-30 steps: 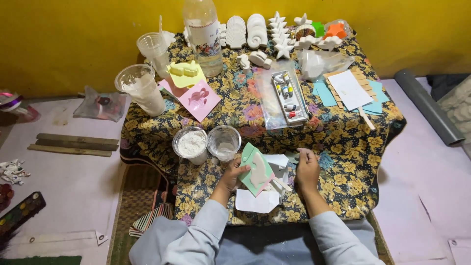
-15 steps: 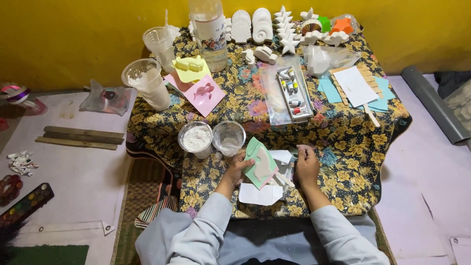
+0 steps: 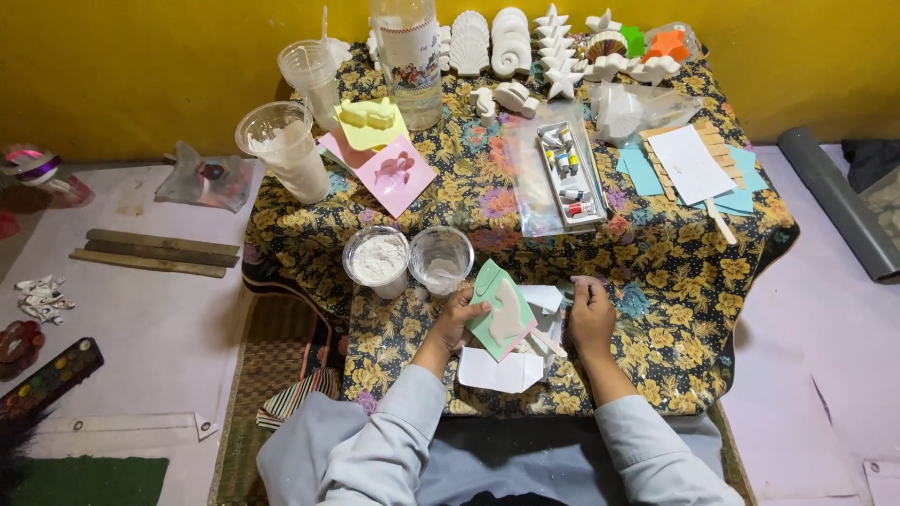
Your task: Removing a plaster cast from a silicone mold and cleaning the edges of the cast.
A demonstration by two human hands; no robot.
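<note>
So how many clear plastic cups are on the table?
4: tall cup and stacked cup at back left; powder cup and near-empty cup by the left hand.

**Colours on the floral desk**

I see a desk cloth in black with yellow and pink flowers, set against a plain mustard-yellow wall. The mould I hold is mint green with a cream hollow. Further back sit a pink mould, a pale yellow mould, white plaster shapes and turquoise paper sheets. White powder fills one clear cup. My sleeves are light grey.
</note>
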